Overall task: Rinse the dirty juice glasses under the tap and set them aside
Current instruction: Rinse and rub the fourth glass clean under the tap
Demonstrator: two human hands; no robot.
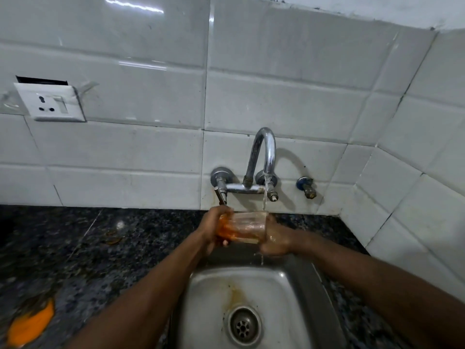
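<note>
Orange-smeared glass (pixel 242 226) lies sideways, mouth rightward under tap (pixel 264 157).

A juice glass (pixel 242 227), streaked with orange residue, is held on its side between the left hand (pixel 214 229) and the right hand (pixel 275 241) above a steel sink (pixel 297 298). Water is delivered from the wall-mounted tap (pixel 264 157) onto the glass's right end. Dark granite counter (pixel 75 248) flanks the sink; an orange patch (pixel 31 323), blurred, is seen lower left.
</note>
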